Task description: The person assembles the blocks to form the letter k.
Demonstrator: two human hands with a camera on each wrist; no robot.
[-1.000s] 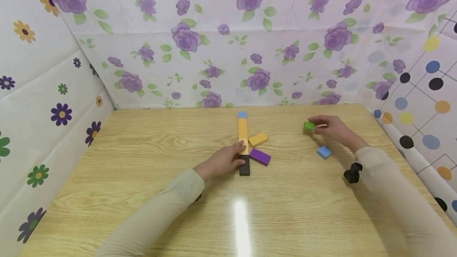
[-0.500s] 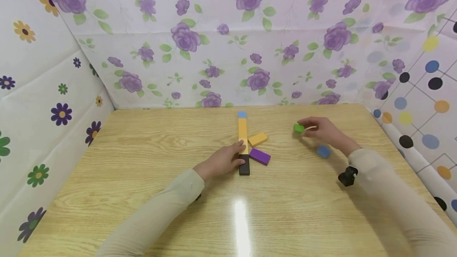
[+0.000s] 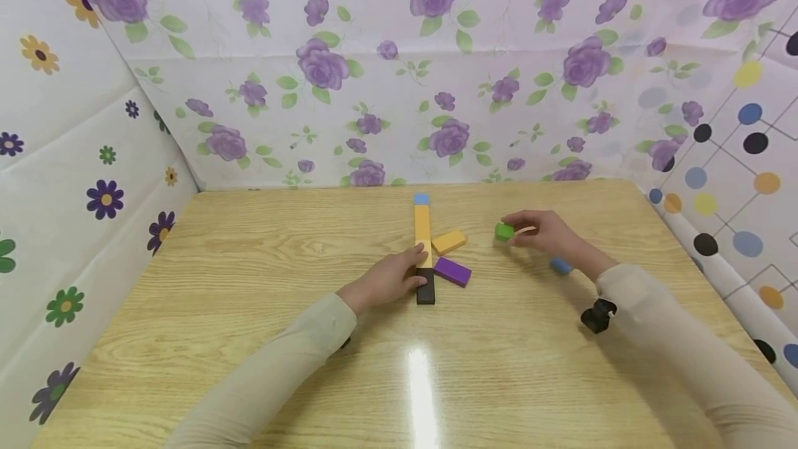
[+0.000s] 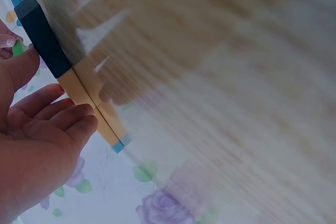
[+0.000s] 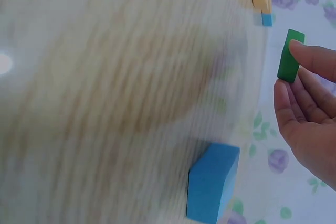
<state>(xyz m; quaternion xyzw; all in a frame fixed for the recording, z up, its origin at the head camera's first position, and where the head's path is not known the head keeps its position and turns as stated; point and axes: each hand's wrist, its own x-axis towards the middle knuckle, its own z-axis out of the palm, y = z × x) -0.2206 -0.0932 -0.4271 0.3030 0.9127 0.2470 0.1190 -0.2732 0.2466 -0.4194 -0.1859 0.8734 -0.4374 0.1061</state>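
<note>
My right hand (image 3: 548,234) pinches a small green block (image 3: 503,232) between thumb and fingers, right of the middle of the table; the right wrist view shows the thumb across its side. A straight row runs away from me: a black block (image 3: 426,293) at the near end, orange-yellow blocks (image 3: 422,222) beyond it, a small blue block (image 3: 421,199) at the far end. From the left, my left hand (image 3: 386,283) rests at this row, thumb at the black block and fingertips at the yellow part. Its fingers are loosely extended in the left wrist view.
Right beside the row lie a loose orange block (image 3: 449,242) and a purple block (image 3: 452,271). Another blue block (image 5: 212,184) lies under the right wrist, partly hidden in the head view. Flowered cloth (image 3: 280,89) hangs behind the wooden table (image 3: 249,338).
My right hand has carried the green block leftward and slightly nearer, toward the row. The right forearm now covers part of the loose blue block. The left hand stays in place.
</note>
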